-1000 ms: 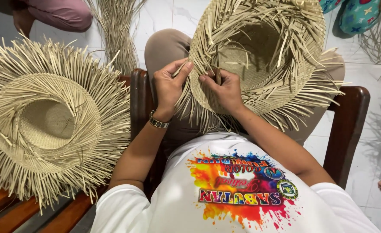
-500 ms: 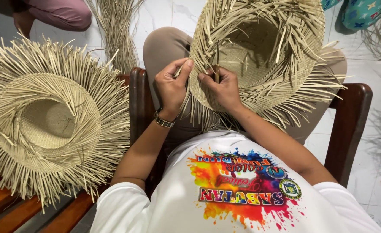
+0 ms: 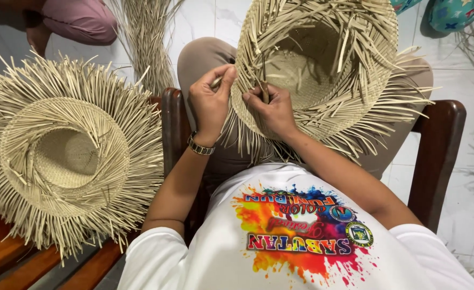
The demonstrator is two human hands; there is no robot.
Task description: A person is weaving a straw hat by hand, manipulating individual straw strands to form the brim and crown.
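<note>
On the person's lap, at twelve o'clock from the chest, an unfinished straw hat (image 3: 323,70) lies crown-down, so its loose brim strands face up for weaving. The left hand (image 3: 211,102) pinches one strand at the rim; the right hand (image 3: 272,110) grips a thin dark tool beside it. At nine o'clock a second straw hat (image 3: 67,156) rests on the wooden bench (image 3: 6,258).

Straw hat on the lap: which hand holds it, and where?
Both. Left hand pinches a strand at the straw hat brim edge; right hand grips the brim beside it.
</note>
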